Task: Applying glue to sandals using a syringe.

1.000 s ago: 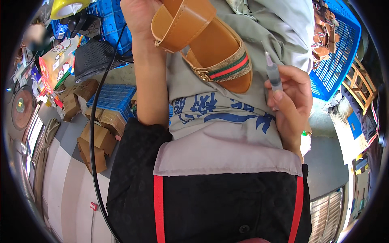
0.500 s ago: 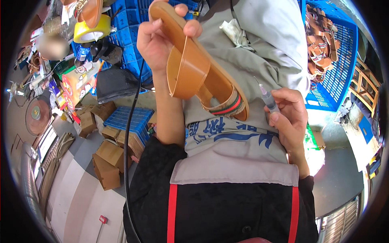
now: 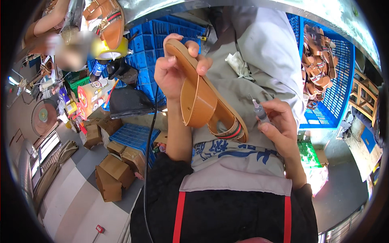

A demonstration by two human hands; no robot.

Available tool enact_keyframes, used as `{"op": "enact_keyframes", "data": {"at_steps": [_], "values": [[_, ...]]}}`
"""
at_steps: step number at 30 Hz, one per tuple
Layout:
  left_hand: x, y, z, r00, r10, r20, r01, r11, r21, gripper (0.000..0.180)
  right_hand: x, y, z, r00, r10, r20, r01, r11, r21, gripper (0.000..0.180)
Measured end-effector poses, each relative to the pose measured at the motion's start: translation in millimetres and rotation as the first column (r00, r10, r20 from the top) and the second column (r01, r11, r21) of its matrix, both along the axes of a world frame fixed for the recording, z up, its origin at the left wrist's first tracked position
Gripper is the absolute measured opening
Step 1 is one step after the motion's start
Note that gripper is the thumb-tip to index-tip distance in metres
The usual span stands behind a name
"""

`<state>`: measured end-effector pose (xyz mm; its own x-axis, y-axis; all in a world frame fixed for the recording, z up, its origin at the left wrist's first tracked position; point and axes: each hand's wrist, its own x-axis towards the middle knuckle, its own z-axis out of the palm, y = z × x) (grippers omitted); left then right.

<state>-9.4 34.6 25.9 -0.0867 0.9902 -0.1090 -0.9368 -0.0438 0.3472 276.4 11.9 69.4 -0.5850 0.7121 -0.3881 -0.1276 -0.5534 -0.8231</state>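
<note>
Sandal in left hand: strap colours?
Tan sandal; its front strap has green and red stripes. Head view.

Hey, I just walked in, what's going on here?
A person holds a tan sandal up in the left hand, gripping one end of its sole. The right hand holds a small syringe, its needle pointing up, close beside the sandal but not touching it. A grey apron covers the lap. More sandals fill a blue crate to the right.
</note>
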Motion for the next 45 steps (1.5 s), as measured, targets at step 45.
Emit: {"op": "enact_keyframes", "data": {"at_steps": [45], "values": [[36, 14, 108, 0.725, -0.01, -0.689, 0.018, 1.0, 0.005, 0.025, -7, 45, -29, 0.96, -0.235, 0.155, 0.197, 0.954, 0.228, 0.043]]}}
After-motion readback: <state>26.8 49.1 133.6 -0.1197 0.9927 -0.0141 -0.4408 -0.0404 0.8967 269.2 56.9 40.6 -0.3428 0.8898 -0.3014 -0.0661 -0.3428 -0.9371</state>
